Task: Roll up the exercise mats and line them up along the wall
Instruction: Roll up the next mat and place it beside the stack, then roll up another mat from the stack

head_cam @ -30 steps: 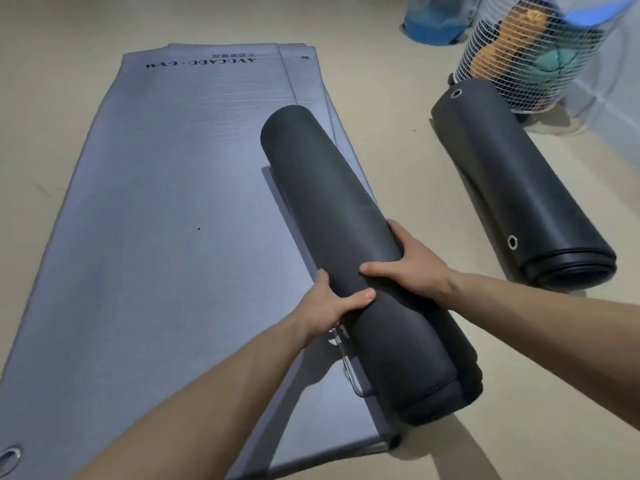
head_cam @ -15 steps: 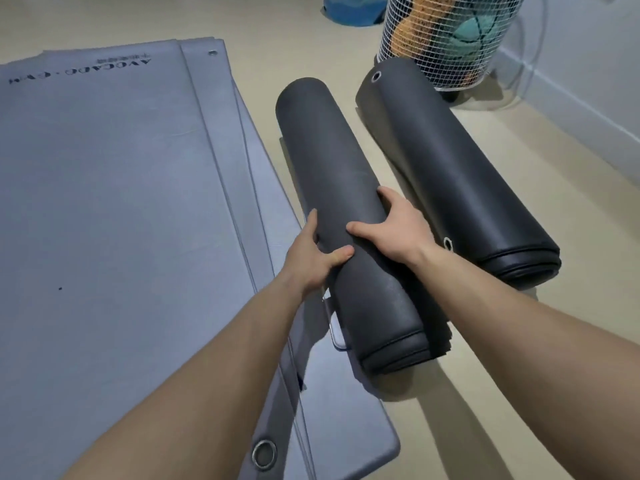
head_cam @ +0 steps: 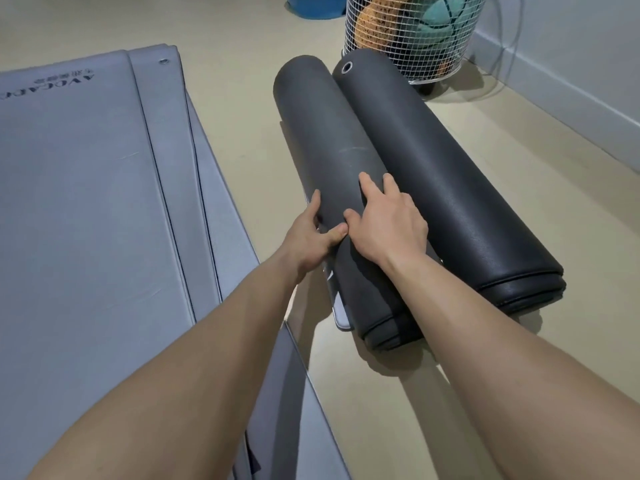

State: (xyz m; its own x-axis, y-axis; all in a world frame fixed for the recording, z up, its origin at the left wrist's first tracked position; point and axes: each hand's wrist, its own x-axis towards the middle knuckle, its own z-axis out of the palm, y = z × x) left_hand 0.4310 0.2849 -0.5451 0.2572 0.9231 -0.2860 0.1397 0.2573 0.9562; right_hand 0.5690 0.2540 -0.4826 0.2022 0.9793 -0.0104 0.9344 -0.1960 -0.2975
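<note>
Flat grey mats (head_cam: 86,202) are spread on the floor (head_cam: 242,81) at the left. Near the wall (head_cam: 571,46), a thick rolled mat (head_cam: 450,174) is laid before a wire basket (head_cam: 415,39), and a slimmer rolled mat (head_cam: 322,133) is set touching it. The slimmer rolled mat is gripped by the left hand (head_cam: 308,237), while the right hand (head_cam: 388,223) is laid on top, fingers nearly straight.

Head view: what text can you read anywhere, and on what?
"AVOCADO": upside down on the top flat grey mat, clipped at the picture's left edge.
Small characters beside it: too small to read.
Held rolled mat, other rolled mat, wire basket: none visible.
</note>
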